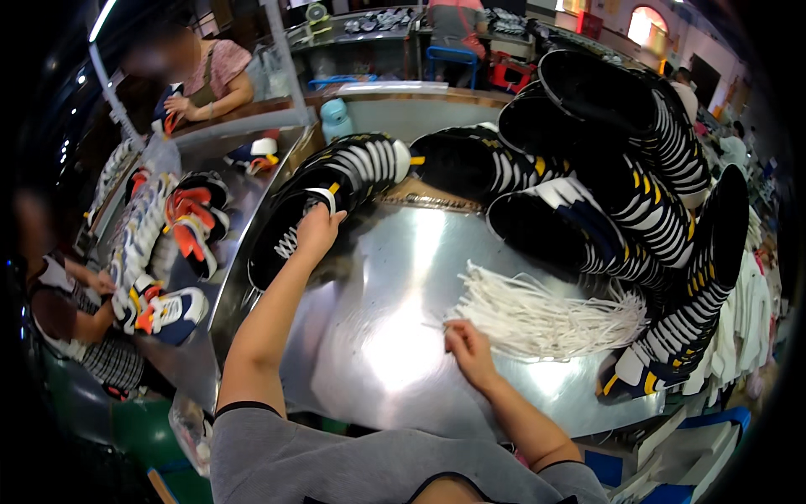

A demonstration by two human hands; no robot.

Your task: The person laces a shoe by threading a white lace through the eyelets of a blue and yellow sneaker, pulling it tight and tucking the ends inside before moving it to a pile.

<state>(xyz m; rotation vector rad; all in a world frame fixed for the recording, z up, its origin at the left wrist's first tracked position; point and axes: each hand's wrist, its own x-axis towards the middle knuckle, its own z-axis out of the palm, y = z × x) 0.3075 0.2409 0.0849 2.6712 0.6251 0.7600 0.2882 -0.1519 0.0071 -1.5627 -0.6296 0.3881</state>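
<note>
My left hand [317, 228] is closed on the tongue end of a black shoe upper [270, 239] with white laces crossed over its front. This upper lies at the near end of a curved row of nested shoe uppers [369, 160], black with white bands. My right hand [472, 353] is over the metal table, its fingers curled into a pinch at the left end of a loose bundle of white shoelaces [546, 319]. Whatever is between those fingertips is too small to make out.
Tall stacks of nested shoe uppers [638, 202] crowd the table's right side. The shiny metal tabletop [361, 336] lies between my arms. A light blue bottle [336, 120] stands at the back. Co-workers handle colourful shoes [172, 315] at the left bench.
</note>
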